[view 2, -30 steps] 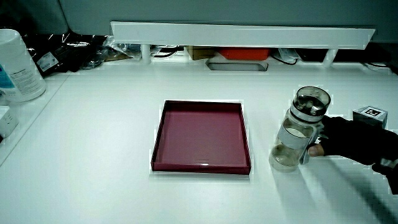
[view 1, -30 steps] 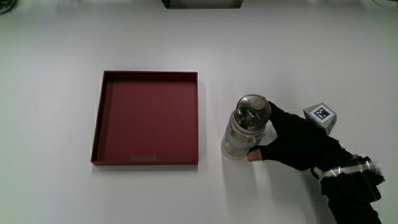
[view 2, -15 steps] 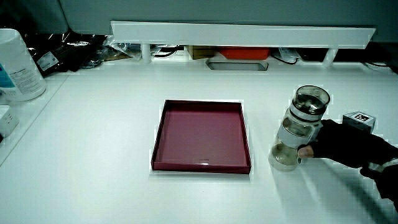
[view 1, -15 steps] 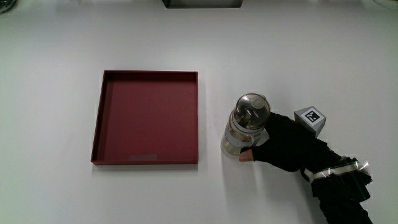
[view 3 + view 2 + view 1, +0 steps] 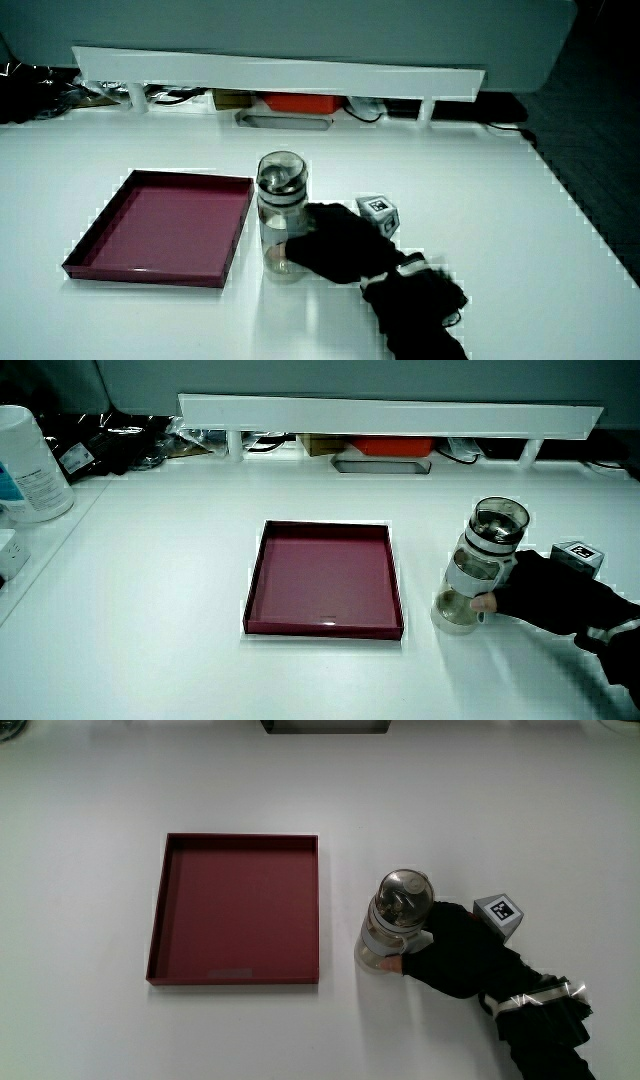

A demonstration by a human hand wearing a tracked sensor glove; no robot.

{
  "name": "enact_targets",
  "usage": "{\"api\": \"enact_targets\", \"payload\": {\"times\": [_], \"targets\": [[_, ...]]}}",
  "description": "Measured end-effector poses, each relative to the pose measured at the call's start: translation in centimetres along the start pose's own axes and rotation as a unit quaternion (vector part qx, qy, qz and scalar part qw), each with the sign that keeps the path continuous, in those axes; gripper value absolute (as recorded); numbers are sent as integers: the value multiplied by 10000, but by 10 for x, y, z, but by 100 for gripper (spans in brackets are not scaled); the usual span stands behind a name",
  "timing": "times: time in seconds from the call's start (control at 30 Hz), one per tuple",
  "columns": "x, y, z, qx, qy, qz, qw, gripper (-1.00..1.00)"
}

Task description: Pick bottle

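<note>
Grip of hand (image 5: 455, 952) hides bottle's (image 5: 393, 923) lower side.

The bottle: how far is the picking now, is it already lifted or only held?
Done: the hand has reached the bottle, which stands upright on the table beside the red tray. In hand: the fingers wrap its lower body, as both side views show. Left: the lift itself; its base seems to rest on the table, so it looks held, not yet raised.
</note>
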Motion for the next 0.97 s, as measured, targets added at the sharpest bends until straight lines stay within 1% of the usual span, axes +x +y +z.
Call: {"api": "enact_targets", "payload": {"times": [0.03,0.07,0.1,0.13,0.17,0.2,0.27,0.33,0.37,0.4,0.47,0.5,0.6,0.63,0.67,0.7,0.73,0.77,0.8,0.83,0.87,0.9,0.93,0.97], "targets": [[0,-1,-1,48,-14,-26,10000,86],[1,-1,0,68,-18,41,10000,93],[0,-1,-1,84,7,18,10000,100],[2,-1,-1,86,-19,78,9999,100],[1,-1,-1,97,21,100,9999,100],[0,-2,-1,104,5,74,9999,100],[-3,-2,-1,98,83,134,9998,100],[-7,-2,1,91,27,205,9997,100],[-13,-3,0,75,-1,272,9996,100],[-18,-3,0,78,-46,273,9996,100],[-27,-3,0,45,-112,401,9991,100],[-29,-2,0,44,-149,429,9990,100],[-41,1,0,30,-386,545,9978,100],[-47,2,-1,48,-437,481,9979,100],[-49,5,-1,28,-543,539,9971,100],[-58,7,-4,-5,-518,594,9969,100],[-63,9,-6,-6,-605,575,9965,100],[-67,12,-7,-28,-672,640,9957,100],[-74,14,-9,-25,-705,620,9956,100],[-80,16,-12,-13,-735,530,9959,100],[-86,19,-15,-64,-736,646,9952,100],[-95,21,-20,-101,-613,712,9955,100],[-97,24,-22,-88,-580,737,9956,100],[-100,26,-26,-68,-606,528,9967,100]]}}
